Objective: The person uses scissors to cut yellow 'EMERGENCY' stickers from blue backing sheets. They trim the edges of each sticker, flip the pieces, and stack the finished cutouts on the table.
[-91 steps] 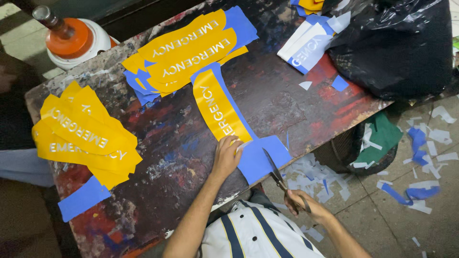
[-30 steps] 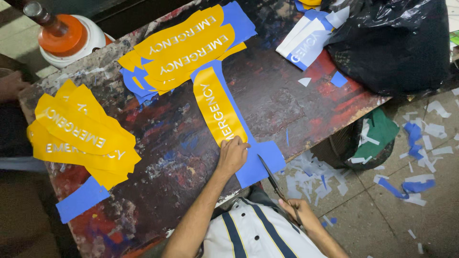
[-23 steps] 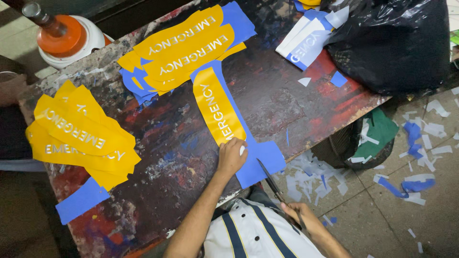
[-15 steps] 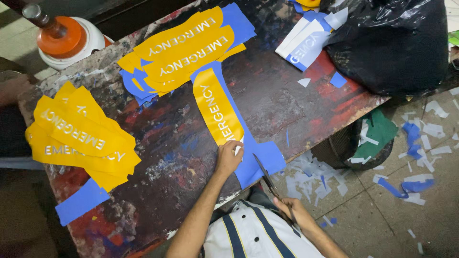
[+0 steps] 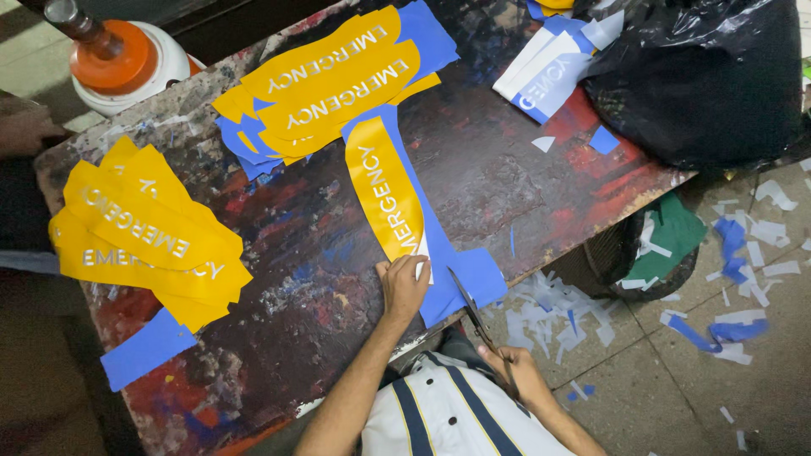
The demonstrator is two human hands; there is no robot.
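My left hand presses on the near end of a curved yellow sticker with white lettering, which lies on a blue backing sheet on the paint-stained table. My right hand is below the table's front edge, shut on a pair of scissors. The scissor blades point up toward the blue sheet's near corner, close to my left fingers.
A stack of yellow stickers lies at the left, another at the back. A black plastic bag sits at the right, an orange-and-white container at the far left. Paper scraps litter the floor. Another person's hand rests at the left edge.
My left hand slid slightly along the sticker's near end. My right hand brought the scissors up from beside my body toward the blue sheet's edge.
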